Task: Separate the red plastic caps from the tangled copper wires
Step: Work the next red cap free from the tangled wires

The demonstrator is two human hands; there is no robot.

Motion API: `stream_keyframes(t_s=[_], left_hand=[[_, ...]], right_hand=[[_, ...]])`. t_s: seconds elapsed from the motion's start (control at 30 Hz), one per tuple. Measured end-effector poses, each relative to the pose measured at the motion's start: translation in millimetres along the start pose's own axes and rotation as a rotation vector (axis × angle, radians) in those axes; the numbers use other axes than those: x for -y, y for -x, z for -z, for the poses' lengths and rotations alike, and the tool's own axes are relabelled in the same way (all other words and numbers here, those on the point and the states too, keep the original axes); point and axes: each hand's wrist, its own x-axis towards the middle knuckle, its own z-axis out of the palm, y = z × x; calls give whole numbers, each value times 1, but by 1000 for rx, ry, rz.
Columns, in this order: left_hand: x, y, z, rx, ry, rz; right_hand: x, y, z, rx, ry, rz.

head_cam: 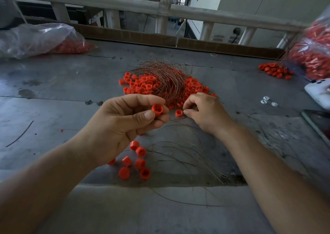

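A tangle of thin copper wires [166, 80] lies on a heap of red plastic caps [141, 86] at the middle of the grey table [53, 94]. My left hand [123, 124] pinches one red cap [157, 109] between thumb and fingers, held just above the table. My right hand [205, 111] reaches into the near edge of the heap, fingers curled at a thin wire, with a second red cap [178, 113] right at its thumb tip. Several loose caps [135, 162] lie below my left hand, beside loose wire strands [187, 155].
A clear plastic bag of red caps [44, 39] lies at the far left. Another bag of caps [314, 51] sits far right with spilled caps [275, 70] before it. A white device [319, 92], a dark phone [319, 123] and small white bits [267, 101] lie at the right edge.
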Motion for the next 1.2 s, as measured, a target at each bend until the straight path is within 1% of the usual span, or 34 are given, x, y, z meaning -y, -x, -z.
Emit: stream_keyframes(t_s=[0.13, 0.23, 0.3, 0.37, 0.43, 0.5, 0.57, 0.7, 0.83, 1.0, 1.1, 1.2], left_hand=[[0, 0, 1, -1, -9, 1], [0, -1, 2, -1, -9, 2], [1, -1, 2, -2, -15, 1], [2, -1, 2, -6, -24, 6], [2, -1, 2, -12, -29, 14], [2, -1, 2, -21, -31, 18], [2, -1, 3, -24, -33, 18], [2, -2, 3, -30, -41, 20], [3, -2, 3, -36, -58, 20], [3, -2, 2, -58, -66, 23], [3, -2, 3, -69, -68, 21], [3, -2, 3, -68, -96, 20]], right_hand=[[-1, 0, 2, -3, -45, -6], [-5, 2, 14, -38, -193, -84], [-3, 4, 24, -48, -412, -134], [7, 9, 32, -50, -729, -144], [20, 15, 36, -12, -1034, -145], [30, 20, 37, 62, -1192, -134], [38, 24, 36, 121, -1223, -121], [43, 26, 31, 169, -1195, -76], [44, 26, 28, 159, -1300, -96], [47, 28, 25, 162, -1324, -122], [51, 30, 23, 154, -1285, -103], [54, 32, 21, 132, -1170, -33]])
